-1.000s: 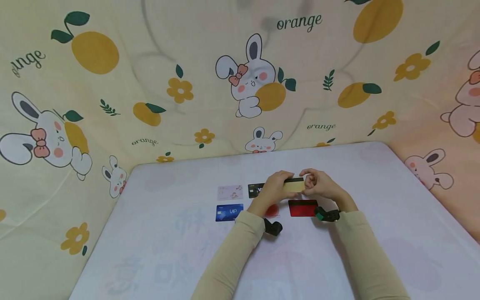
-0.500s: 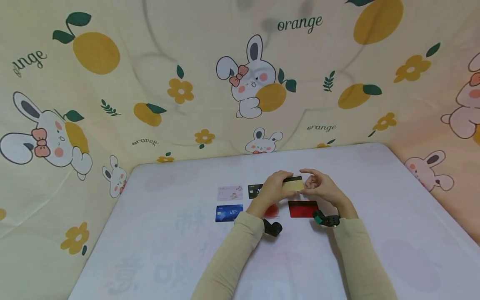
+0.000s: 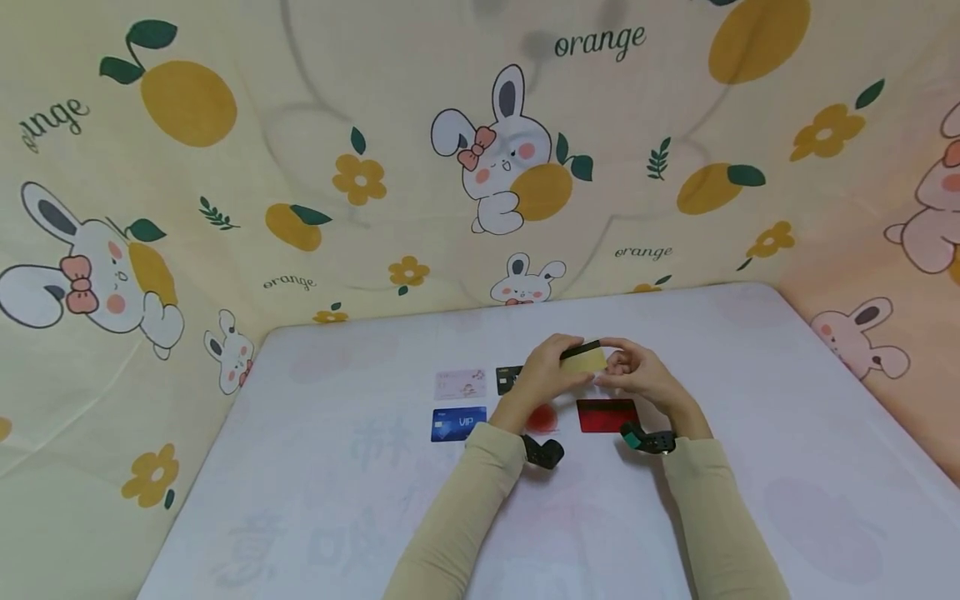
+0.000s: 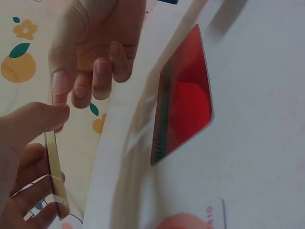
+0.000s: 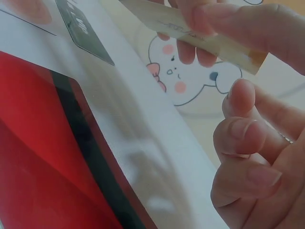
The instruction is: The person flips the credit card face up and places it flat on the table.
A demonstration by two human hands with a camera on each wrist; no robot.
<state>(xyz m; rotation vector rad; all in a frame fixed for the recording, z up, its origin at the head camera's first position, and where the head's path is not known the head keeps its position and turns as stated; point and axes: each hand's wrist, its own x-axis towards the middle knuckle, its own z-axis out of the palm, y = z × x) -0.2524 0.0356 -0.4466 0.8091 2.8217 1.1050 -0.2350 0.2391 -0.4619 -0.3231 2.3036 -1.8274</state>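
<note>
A gold card with a dark stripe (image 3: 585, 359) is held up off the table. My left hand (image 3: 542, 377) grips it at its left side, thumb on one face and fingers behind, as the left wrist view shows. My right hand (image 3: 643, 379) has its thumb and index finger at the card's right end, the index at the top corner; its other fingers are curled (image 5: 240, 136). Below them lies a red card with a black stripe (image 3: 600, 417). A black card (image 3: 507, 380) and a card with a red circle (image 3: 542, 418) are partly hidden by my left hand.
To the left lie a pale pink card (image 3: 461, 385) and a blue VIP card (image 3: 450, 425) on the white table (image 3: 315, 467). A printed cloth wall (image 3: 420, 75) with rabbits and oranges stands behind the table. Both wrists wear black devices (image 3: 543, 452).
The gold card has been raised slightly and tilted. My right index finger has come in to its top corner. The cards on the table stay where they were.
</note>
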